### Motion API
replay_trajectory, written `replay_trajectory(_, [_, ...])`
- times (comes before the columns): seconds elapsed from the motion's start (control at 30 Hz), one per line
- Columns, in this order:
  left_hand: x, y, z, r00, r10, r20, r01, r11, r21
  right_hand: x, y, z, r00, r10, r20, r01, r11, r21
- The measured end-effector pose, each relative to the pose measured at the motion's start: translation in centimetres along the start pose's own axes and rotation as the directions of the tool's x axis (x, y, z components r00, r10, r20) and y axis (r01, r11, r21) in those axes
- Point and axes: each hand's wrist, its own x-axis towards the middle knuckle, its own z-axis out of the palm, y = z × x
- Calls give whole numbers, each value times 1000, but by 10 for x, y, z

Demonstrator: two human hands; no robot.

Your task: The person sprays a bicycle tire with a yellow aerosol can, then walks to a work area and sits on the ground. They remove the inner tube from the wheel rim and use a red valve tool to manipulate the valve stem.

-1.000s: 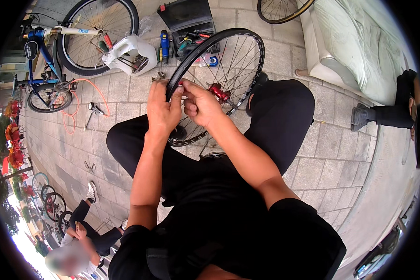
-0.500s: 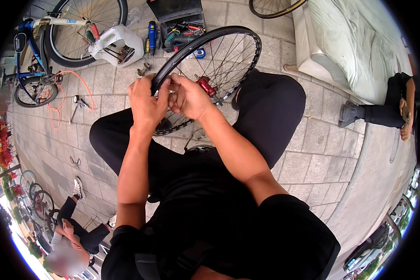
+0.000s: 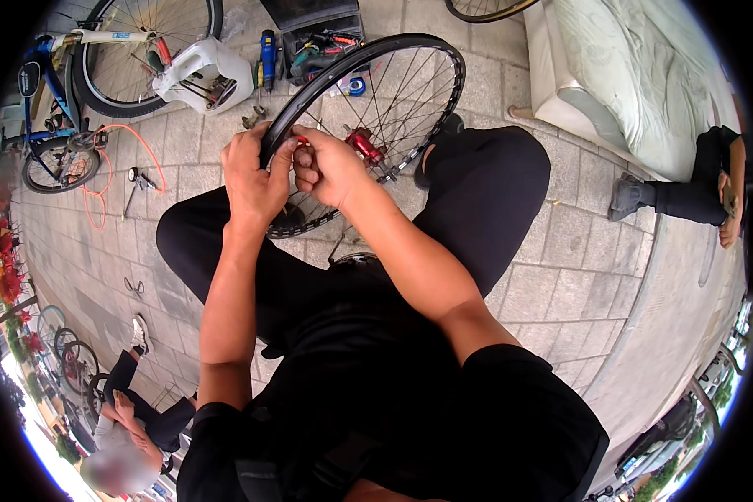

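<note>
A bicycle wheel (image 3: 368, 52) with a black rim, dark spokes and a red hub (image 3: 363, 147) leans tilted between my bent knees. My left hand (image 3: 249, 174) is closed round the near left part of its black outer edge, thumb on the inner side. Close beside it, my right hand (image 3: 330, 170) has its fingers curled in a pinch at the inside of the rim. A small red piece (image 3: 302, 140) shows between the fingertips there; its kind is too hidden to tell.
Beyond the wheel are an open black toolbox (image 3: 326, 46), a blue screwdriver-like tool (image 3: 268, 58), a cut white jug (image 3: 213, 75) and a blue bicycle (image 3: 50, 84). An orange hose (image 3: 146, 146) lies left. A covered sofa (image 3: 619, 92) stands right; two people sit nearby.
Both hands and the wheel have shifted slightly left in the picture. The red piece at the right fingertips has come into sight.
</note>
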Motion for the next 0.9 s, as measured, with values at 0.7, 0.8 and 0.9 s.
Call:
replay_trajectory(0.7, [-4, 5, -1, 981, -191, 33, 191, 981, -3, -14, 5, 7, 991, -102, 91, 108, 992, -60])
replay_trajectory(0.8, [1, 0, -4, 999, -51, 7, 51, 995, -84, -1, 4, 0, 996, -73, 51, 74, 997, -21])
replay_trajectory(0.9, [2, 3, -11, 995, -78, 64, 87, 985, -150, 1, 9, -5, 992, -98, 77, 98, 995, -3])
